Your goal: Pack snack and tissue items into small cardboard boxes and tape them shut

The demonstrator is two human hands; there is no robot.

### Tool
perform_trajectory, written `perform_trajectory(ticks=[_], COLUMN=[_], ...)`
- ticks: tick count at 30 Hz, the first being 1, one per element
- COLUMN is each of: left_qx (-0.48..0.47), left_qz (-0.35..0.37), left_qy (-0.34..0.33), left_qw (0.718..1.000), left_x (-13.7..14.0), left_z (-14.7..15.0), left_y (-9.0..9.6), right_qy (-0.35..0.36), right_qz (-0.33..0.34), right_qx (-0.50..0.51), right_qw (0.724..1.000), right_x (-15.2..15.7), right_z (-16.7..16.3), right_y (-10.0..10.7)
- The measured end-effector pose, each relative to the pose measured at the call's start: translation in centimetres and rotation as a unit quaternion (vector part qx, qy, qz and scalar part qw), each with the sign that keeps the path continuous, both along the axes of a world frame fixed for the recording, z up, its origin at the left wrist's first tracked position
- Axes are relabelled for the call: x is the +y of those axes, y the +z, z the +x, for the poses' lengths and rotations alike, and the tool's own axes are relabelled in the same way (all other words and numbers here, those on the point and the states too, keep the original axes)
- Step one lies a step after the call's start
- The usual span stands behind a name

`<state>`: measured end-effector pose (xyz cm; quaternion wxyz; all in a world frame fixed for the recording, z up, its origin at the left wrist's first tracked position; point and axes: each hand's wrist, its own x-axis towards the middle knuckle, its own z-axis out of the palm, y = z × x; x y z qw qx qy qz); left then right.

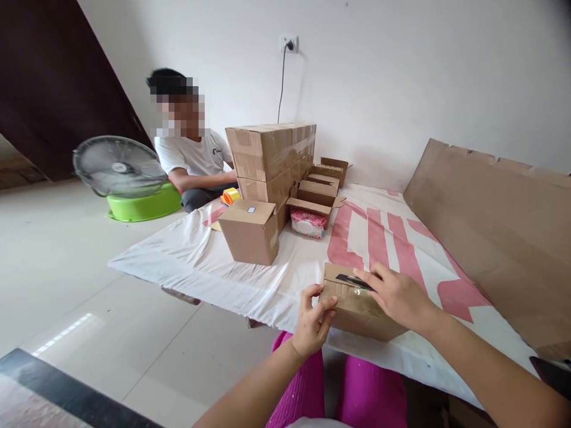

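A small cardboard box [366, 318] lies at the table's near edge in front of me, with shiny clear tape across its top. My left hand [312, 321] grips its left end, thumb on the top face and fingers around the corner. In my right hand [397, 294] is a slim black tool [350, 279] that looks like a box cutter, lying along the seam on the top. My fingers cover its rear part. Farther left stands a closed cardboard box [250, 232] with a small label on top.
Stacked taped boxes [267, 154] stand behind, beside several open boxes [316, 190] and a pink-white soft pack [307, 224]. A co-worker [196, 160] sits at the far left near orange tape [231, 196], a fan [120, 166] and a green basin [145, 204]. A large cardboard sheet [486, 232] leans right.
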<state>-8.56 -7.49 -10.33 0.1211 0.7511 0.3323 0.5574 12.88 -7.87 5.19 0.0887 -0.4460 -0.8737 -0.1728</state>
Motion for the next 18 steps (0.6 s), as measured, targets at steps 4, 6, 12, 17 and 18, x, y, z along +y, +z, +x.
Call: perform_trajectory(ticks=[4,6,12,17,18], left_qx=[0.003,0.009,0.032,0.048,0.052], left_qz=[0.003,0.009,0.027,0.021,0.023], left_qy=[0.007,0.011,0.024,0.027,0.025], left_qw=[1.0,1.0,0.999,0.998,0.998], left_x=[0.1,0.1,0.3,0.3,0.2], left_z=[-0.1,-0.2,-0.4,-0.4,-0.4], left_y=[0.1,0.2,0.7,0.8,0.8], right_qy=[0.024,0.039,0.078,0.094,0.096], right_qz=[0.037,0.051,0.064,0.037,0.033], right_qx=[-0.13,-0.163,-0.207,-0.223,-0.221], right_qw=[0.99,0.985,0.973,0.97,0.97], right_x=[1.1,1.2,1.4,1.2,1.1], right_z=[-2.4,-3.4,-3.3,-0.2,0.3], right_y=[0.8,1.3,2.1,2.6,2.5])
